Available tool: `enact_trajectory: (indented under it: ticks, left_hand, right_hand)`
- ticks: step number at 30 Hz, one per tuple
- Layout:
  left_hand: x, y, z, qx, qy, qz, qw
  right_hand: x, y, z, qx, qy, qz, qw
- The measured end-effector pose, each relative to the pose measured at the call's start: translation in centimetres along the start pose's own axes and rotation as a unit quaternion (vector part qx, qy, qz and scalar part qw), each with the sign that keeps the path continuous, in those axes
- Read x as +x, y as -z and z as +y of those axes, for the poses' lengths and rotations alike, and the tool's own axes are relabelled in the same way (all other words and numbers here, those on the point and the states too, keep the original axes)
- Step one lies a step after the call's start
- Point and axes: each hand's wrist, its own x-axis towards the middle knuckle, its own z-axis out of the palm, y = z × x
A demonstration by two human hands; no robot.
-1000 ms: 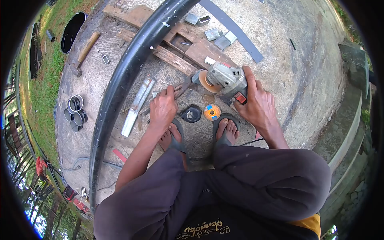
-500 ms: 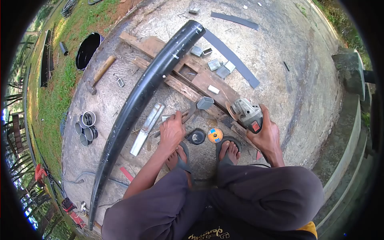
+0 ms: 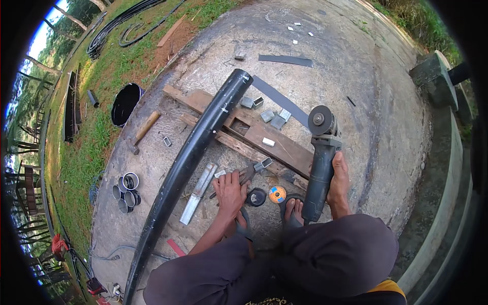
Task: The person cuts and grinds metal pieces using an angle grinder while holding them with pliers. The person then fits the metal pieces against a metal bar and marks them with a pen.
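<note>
My right hand (image 3: 339, 183) is closed round the grey body of an angle grinder (image 3: 321, 170). Its cutting disc (image 3: 319, 119) faces up at the far end of the tool. My left hand (image 3: 230, 192) is closed on the handles of dark pliers (image 3: 248, 174), mostly hidden beneath the fingers. At the pliers' jaws sits a short piece of square metal tube (image 3: 263, 163), by the edge of the wooden boards (image 3: 277, 150). Between my feet lie a black round part (image 3: 255, 197) and an orange disc (image 3: 277, 194).
A long black pipe (image 3: 188, 152) lies across the boards on my left. Beyond it are a hammer (image 3: 146, 129) and several pipe rings (image 3: 130, 181). Cut tube pieces (image 3: 268, 116) and a flat grey strip (image 3: 279, 96) lie ahead. A longer metal tube (image 3: 198, 193) is beside my left hand.
My right hand has turned the grinder from tilted low to lengthwise, disc forward and facing up. The left hand stays on the pliers. The view has shifted, so the floor things appear lower.
</note>
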Motion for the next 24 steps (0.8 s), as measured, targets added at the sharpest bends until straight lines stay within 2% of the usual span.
enact_trajectory:
  ticks: [3, 6, 9, 10, 12, 13, 15, 18, 19, 22, 23, 24]
  left_hand:
    - [0.3, 1.2, 0.1, -0.023, -0.004, -0.019, 1.000]
    - [0.6, 3.9, 0.6, -0.073, -0.009, 0.005, 0.997]
    - [1.1, 7.5, 3.1, -0.203, -0.024, -0.006, 0.979]
    - [1.5, 8.3, 4.1, -0.305, -0.015, -0.095, 0.948]
    - [2.3, 9.0, 6.5, -0.490, 0.005, -0.264, 0.831]
    - [2.3, 8.6, 7.8, -0.579, 0.025, -0.316, 0.752]
    - [2.2, 7.8, 10.2, -0.727, 0.063, -0.399, 0.556]
    - [2.7, 7.9, 11.3, -0.648, 0.015, -0.443, 0.620]
    - [2.4, 7.4, 11.4, -0.615, -0.011, -0.421, 0.666]
    - [2.3, 7.7, 11.4, -0.415, 0.018, -0.307, 0.856]
    - [2.6, 7.4, 11.0, -0.357, 0.026, -0.307, 0.882]
    - [2.8, 7.5, 11.1, -0.355, 0.003, -0.316, 0.880]
  right_hand:
    - [-0.6, 0.0, 0.4, 0.011, -0.002, -0.022, 1.000]
    - [-0.7, -0.1, 0.4, 0.011, 0.002, -0.047, 0.999]
    - [-0.6, -1.5, -0.4, 0.036, -0.010, -0.065, 0.997]
    - [-0.4, -2.1, -0.7, 0.048, -0.017, -0.070, 0.996]
    - [0.1, -3.1, -0.5, 0.060, -0.019, -0.082, 0.995]
    - [0.3, -3.6, -0.4, 0.066, -0.023, -0.093, 0.993]
    - [0.2, -5.0, -0.3, 0.080, -0.016, -0.113, 0.990]
    - [-0.7, -6.0, -0.4, 0.061, -0.029, -0.126, 0.990]
    - [-0.6, -5.8, -0.2, 0.047, -0.034, -0.138, 0.989]
    - [-1.1, -5.4, 1.6, -0.099, 0.016, -0.084, 0.991]
    - [-1.3, -5.1, 2.5, -0.113, 0.010, -0.072, 0.991]
    - [-1.5, -5.0, 2.5, -0.110, -0.007, -0.038, 0.993]
